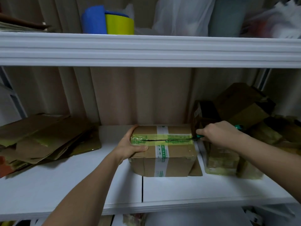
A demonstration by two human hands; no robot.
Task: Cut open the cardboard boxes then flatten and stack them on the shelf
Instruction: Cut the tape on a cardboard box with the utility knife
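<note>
Head view: taped cardboard box [164, 149] sits mid-shelf [65, 190], seam tape partly slit. Left hand [130, 144] grips its left end; right hand [218, 132] clasps a green-handled cutter [197, 136] at its right end. Flattened boxes [44, 136] lie left; uncut boxes [228, 137] wait right.

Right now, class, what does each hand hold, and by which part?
The left hand grips the box by its top left end. The right hand grips a green-handled cutter by the handle.

Box [162, 150] right of flattened cardboard [45, 137]
</note>
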